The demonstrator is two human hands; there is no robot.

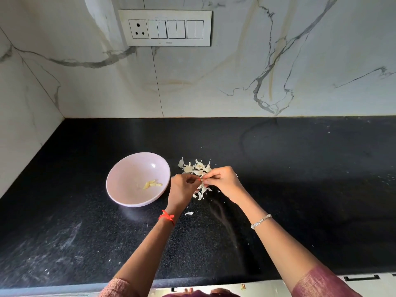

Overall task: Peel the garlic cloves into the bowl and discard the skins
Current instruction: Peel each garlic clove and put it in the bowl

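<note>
A pale pink bowl [128,174] sits on the black counter, left of my hands, with a few peeled yellowish cloves [152,184] in its bottom. Just right of the bowl, my left hand [182,187] and my right hand [222,181] meet above the counter. Both pinch a small garlic clove [202,179] between their fingertips; the clove is mostly hidden by the fingers. A heap of white garlic skins [197,167] lies on the counter behind and under my hands, with more skins [201,192] below them.
The black granite counter [300,189] runs to a marble wall at the back and left. A switch panel [165,27] is on the wall. One loose skin [189,213] lies near my left wrist. The counter's front edge is at the bottom.
</note>
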